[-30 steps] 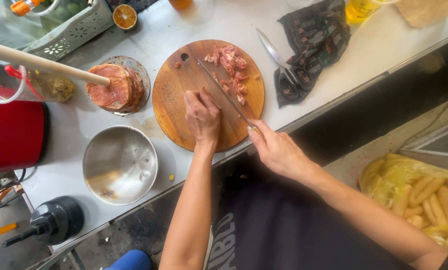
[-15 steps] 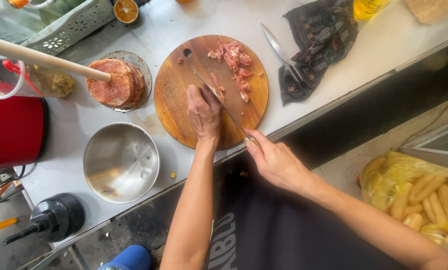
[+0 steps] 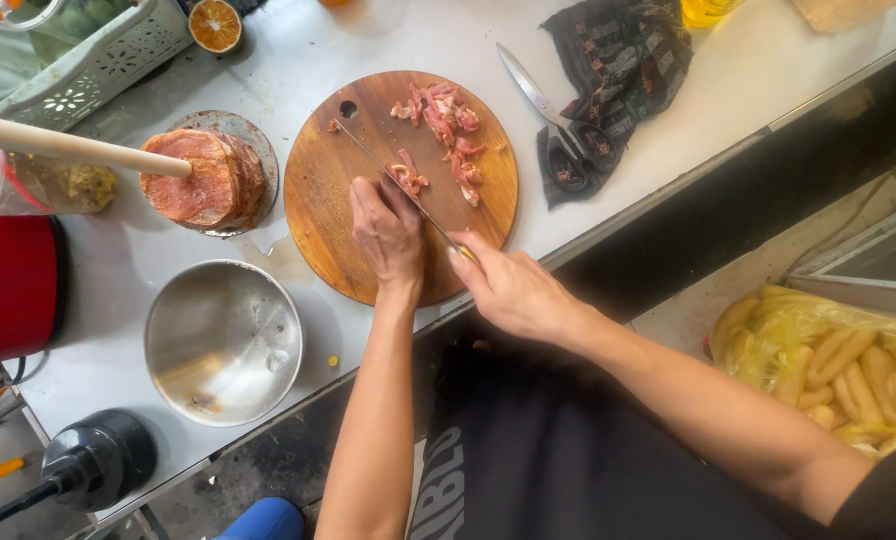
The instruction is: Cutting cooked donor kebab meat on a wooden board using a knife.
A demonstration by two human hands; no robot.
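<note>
Slicing raw pink meat strips [image 3: 408,180] on a round wooden cutting board [image 3: 328,220] set on a white counter [image 3: 668,110]. Left hand [image 3: 388,235] pressed flat over the piece being cut, fingers bent down onto it, just beside the blade. Right hand [image 3: 508,290] clenched around the handle of a long thin-bladed knife [image 3: 388,175], blade angled across the board toward its hanging hole. Best done with left fingertips tucked back from the edge and the blade drawn in long strokes, no sawing. Cut strips piled at the board's far side [image 3: 443,115]. Nearby: stacked pink meat slab on a round metal plate [image 3: 203,178], empty steel bowl [image 3: 223,340], scissors [image 3: 543,105] partly on a dark cloth [image 3: 628,60].
</note>
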